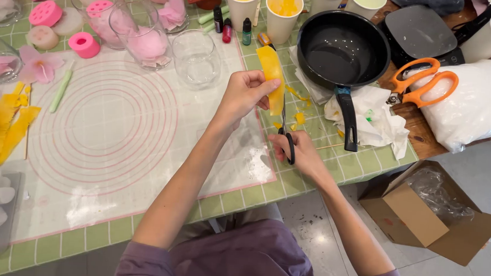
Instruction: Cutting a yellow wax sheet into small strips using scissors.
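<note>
I see table (139, 236) w/ clear mat (116, 148), black pan (342, 48) nearby. Left hand (248, 93) pinched shut on yellow sheet (274, 78), upright above table edge. Right hand (298, 152) closed round small black scissors (286, 135), blades at sheet's lower end.

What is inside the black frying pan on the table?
The black frying pan looks empty: only its dark, shiny bottom shows. Crumpled white paper towels lie under its handle, and the pan covers whatever part of them reaches beneath it.
</note>
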